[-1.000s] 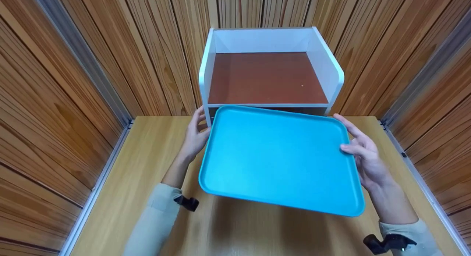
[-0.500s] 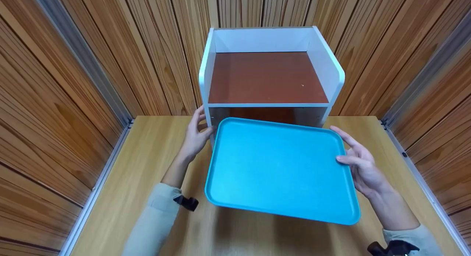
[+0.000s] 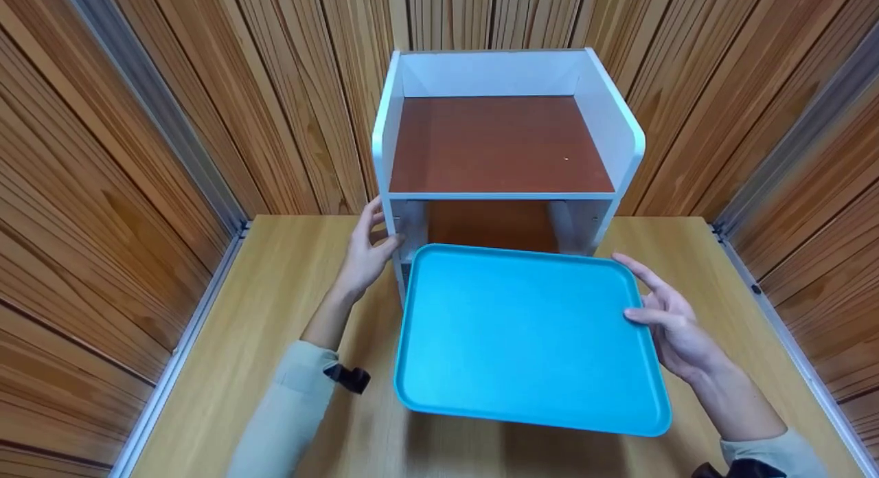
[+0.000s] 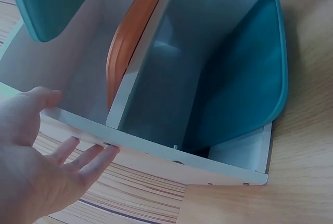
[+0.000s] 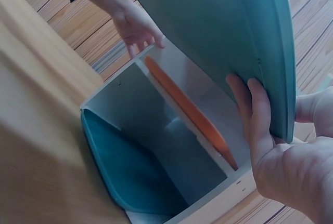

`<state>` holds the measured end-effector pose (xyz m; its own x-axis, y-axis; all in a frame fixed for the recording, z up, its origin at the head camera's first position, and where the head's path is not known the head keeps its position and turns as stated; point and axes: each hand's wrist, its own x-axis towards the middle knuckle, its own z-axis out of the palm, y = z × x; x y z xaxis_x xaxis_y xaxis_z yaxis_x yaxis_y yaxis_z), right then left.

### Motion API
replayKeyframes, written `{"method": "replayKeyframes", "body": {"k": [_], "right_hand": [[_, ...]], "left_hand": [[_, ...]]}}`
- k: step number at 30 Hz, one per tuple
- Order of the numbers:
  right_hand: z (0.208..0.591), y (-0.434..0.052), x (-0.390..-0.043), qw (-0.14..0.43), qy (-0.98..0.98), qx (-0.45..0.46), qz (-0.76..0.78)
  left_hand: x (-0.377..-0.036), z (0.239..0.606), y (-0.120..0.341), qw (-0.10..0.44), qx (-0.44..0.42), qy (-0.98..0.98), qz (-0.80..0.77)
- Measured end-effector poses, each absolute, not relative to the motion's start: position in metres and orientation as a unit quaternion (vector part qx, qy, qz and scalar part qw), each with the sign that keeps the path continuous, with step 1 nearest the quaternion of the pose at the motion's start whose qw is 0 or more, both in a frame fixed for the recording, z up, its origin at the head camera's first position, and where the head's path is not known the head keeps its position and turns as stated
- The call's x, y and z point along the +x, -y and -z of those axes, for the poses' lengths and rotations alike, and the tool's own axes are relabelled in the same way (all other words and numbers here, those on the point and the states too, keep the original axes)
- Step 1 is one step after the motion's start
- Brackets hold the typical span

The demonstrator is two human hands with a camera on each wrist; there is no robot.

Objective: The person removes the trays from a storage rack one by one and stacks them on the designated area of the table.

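Observation:
A blue rectangular tray (image 3: 529, 337) hangs in front of a white shelf unit (image 3: 505, 145), tilted down toward its right corner. My right hand (image 3: 676, 327) pinches the tray's right edge, thumb on top and fingers spread beneath, as the right wrist view shows. At the unit's left side panel, my left hand (image 3: 367, 255) holds the front edge, thumb at the inner side and fingers along the outer face. An orange tray (image 5: 182, 102) lies on the middle shelf. Below it, a second blue tray (image 4: 244, 73) sits in the bottom compartment, its front edge sticking out.
The unit stands on a wooden table (image 3: 302, 286) against wood-panelled walls (image 3: 275, 86) with metal corner strips. Its brown top board has raised white sides and back. Dark cameras (image 3: 349, 379) are strapped at both wrists.
The tray in my right hand has moved back toward me and lower, uncovering more of the unit's middle compartment. My left hand stays on the side panel.

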<state>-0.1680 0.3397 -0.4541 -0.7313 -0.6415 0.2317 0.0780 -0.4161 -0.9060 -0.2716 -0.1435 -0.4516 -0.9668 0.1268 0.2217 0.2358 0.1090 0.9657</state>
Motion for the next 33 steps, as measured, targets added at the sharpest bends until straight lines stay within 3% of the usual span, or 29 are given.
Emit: {"method": "replayKeyframes", "body": {"k": [33], "right_hand": [[0.499,-0.343,-0.16,0.292,-0.506,-0.23,0.778]], "left_hand": [[-0.273,0.45,0.143,0.024,-0.104,0.739,0.665]]}}
